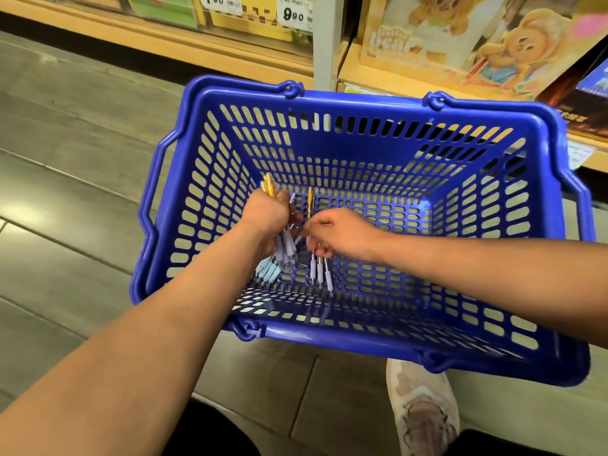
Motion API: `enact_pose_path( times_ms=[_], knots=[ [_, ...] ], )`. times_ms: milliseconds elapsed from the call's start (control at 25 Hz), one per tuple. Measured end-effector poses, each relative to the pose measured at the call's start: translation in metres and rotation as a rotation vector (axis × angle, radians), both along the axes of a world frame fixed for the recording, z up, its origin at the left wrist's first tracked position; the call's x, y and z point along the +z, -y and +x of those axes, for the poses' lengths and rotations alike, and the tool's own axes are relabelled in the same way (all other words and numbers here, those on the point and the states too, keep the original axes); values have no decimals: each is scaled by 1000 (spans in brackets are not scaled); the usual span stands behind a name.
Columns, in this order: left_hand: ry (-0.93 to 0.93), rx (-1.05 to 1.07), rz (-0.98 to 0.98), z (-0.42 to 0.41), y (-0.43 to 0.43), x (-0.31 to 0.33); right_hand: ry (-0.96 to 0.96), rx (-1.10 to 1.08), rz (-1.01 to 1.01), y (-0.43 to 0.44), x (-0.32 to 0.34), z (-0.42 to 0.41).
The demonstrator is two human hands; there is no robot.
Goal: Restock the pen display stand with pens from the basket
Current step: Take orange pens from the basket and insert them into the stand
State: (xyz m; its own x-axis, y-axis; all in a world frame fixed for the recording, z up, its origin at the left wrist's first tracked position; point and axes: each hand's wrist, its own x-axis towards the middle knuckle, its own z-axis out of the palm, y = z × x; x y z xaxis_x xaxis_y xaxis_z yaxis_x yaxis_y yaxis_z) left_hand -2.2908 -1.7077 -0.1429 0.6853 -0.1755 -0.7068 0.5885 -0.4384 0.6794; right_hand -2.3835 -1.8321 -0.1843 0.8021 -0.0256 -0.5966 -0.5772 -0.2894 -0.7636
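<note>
A blue plastic basket (543, 245) stands on the floor in front of me. Both my hands reach down inside it. My left hand (268, 213) grips a bundle of pens (284, 253) with lilac and pale blue grips and yellow tops. Just to its right, my right hand (335, 233) pinches a few lilac pens (319, 273) whose tips point down at the basket floor. The pen display stand is out of view.
A wooden shelf (158, 37) with price tags runs along the top. Boxed bear-themed goods (460, 37) sit on a lower shelf behind the basket. My shoe (424, 409) rests on the grey tiled floor (65, 166) below the basket.
</note>
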Motion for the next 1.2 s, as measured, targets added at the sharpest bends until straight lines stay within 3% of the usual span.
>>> enact_pose_path(
  times_ms=[120,200,360,560,720,880,1040,1200],
  knots=[
    [-9,37,3,4,-8,4,-277,330,-357,10,-29,-8],
    [-7,0,27,4,-11,6,-377,503,-478,4,-47,-16],
    [-107,-32,-41,0,-14,6,-325,436,-578,-16,-69,-31],
    [-211,-8,-110,-3,-11,8,-396,191,-385,-9,-61,-25],
    [-204,14,-110,2,-11,8,-265,-76,-165,-4,-34,-30],
    [-170,-20,-85,-4,-10,7,-12,27,-141,-19,-11,-30],
    [-124,-54,-50,-10,-5,3,-29,10,-85,-30,3,-26],
    [-98,-13,-40,-14,-2,3,71,70,-162,-32,11,-29]
  ],
)
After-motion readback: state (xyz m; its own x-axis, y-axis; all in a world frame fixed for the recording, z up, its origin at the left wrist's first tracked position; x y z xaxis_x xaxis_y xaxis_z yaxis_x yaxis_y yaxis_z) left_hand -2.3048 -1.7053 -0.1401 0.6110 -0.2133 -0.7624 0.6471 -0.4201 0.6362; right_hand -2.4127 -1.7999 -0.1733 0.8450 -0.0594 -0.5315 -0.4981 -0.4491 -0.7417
